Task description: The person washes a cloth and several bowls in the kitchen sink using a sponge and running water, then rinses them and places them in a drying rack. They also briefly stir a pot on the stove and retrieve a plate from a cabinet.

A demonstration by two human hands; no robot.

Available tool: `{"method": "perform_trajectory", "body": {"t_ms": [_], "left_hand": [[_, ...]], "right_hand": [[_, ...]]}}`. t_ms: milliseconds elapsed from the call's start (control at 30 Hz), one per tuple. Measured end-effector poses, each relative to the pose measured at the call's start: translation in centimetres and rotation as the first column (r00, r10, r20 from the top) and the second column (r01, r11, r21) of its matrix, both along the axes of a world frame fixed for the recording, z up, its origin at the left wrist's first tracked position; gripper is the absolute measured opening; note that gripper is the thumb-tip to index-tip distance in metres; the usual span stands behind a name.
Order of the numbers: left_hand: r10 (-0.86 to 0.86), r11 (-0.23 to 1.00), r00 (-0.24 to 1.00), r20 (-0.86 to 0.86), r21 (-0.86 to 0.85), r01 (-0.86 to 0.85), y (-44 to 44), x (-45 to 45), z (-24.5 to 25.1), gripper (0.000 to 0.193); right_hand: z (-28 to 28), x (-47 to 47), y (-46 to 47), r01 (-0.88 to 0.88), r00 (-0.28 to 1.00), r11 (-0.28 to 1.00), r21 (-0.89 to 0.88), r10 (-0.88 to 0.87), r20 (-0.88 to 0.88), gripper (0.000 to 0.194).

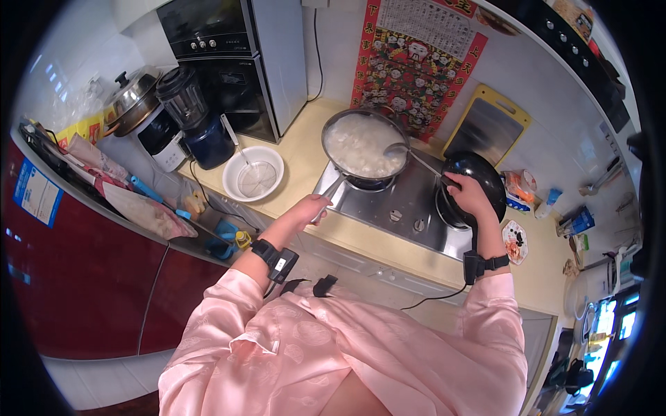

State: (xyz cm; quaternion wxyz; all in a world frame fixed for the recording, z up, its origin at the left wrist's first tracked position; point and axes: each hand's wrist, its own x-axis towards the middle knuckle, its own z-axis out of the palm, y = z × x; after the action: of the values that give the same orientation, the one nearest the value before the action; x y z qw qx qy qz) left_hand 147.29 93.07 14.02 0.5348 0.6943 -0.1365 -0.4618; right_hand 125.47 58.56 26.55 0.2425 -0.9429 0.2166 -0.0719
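Note:
My left hand (pixel 312 209) grips the metal handle (pixel 333 188) of a wide pan (pixel 328 151) on the left burner. Pale, cloudy liquid with whitish lumps (pixel 359 143) fills the pan nearly to its rim. In my right hand (pixel 471 195) is the dark grip of a metal ladle (pixel 424 162). The ladle's bowl (pixel 395 150) rests partly in the liquid at the pan's right side. Just behind my right hand, a black wok (pixel 471 164) sits over the right burner, partly hidden by the hand and forearm.
A white bowl (pixel 229 179) holding a wire skimmer (pixel 257 179) stands left of the steel gas stove (pixel 364 205). Further left are a blender (pixel 200 135) and a steamer pot (pixel 132 96). A yellow-edged cutting board (pixel 486 127) leans on the wall. A plate of food pieces (pixel 512 255) lies at right.

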Motion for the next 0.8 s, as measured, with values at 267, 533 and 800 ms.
{"method": "perform_trajectory", "body": {"t_ms": [267,533,800], "left_hand": [[-0.059,0.998,0.998,-0.014,0.0,0.059,2.2,1.2,0.1,0.026],[-0.185,0.983,0.983,-0.013,0.007,0.185,4.4,3.9,-0.3,0.025],[-0.273,0.962,0.961,-0.045,-0.045,0.271,4.9,6.4,-1.1,0.023]], "right_hand": [[1.3,-3.1,0.0,-0.062,0.996,0.998,-0.001,0.061,-0.061,0.04],[-0.3,-1.8,1.7,-0.064,0.984,0.984,0.168,0.09,-0.155,0.038],[-2.8,0.7,6.5,0.093,0.977,0.901,0.423,-0.001,-0.212,0.039]]}}
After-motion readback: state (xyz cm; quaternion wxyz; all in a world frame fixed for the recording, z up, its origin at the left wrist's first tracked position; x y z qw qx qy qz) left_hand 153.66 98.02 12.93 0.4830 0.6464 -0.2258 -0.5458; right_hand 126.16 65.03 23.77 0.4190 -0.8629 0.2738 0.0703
